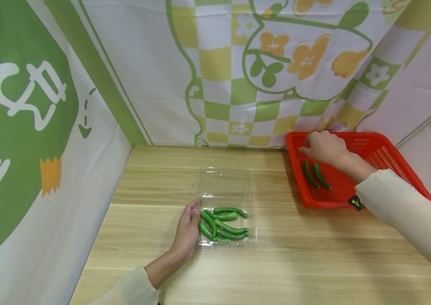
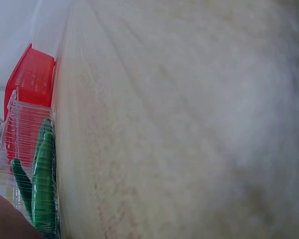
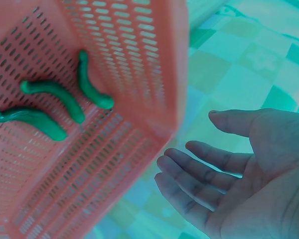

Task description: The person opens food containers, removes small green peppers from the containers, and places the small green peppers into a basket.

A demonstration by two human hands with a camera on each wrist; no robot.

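Pale sleeves reach in from the lower edge and the right side, covering the person's forearms above a light wooden bench. At the end of one, the left hand rests beside a clear plastic box, its grip pinching the box's left edge between thumb and fingers. Several green peppers lie inside the box, some crossing over others near its left wall. The box's lid is open, folded back on the far side. Off to the right, well apart from the box, a red basket stands on the bench near the cloth. The right hand is over the basket's far left part; its grip is spread, the fingers parted and bare of any pepper in the right wrist view. That view shows three peppers on the basket's bottom, apart from one another; the head view shows only two of them. By the right cuff, at the basket's near rim, sits a small black piece with yellow marks. Behind everything hangs a patterned cloth with green and yellow checks and orange flowers.
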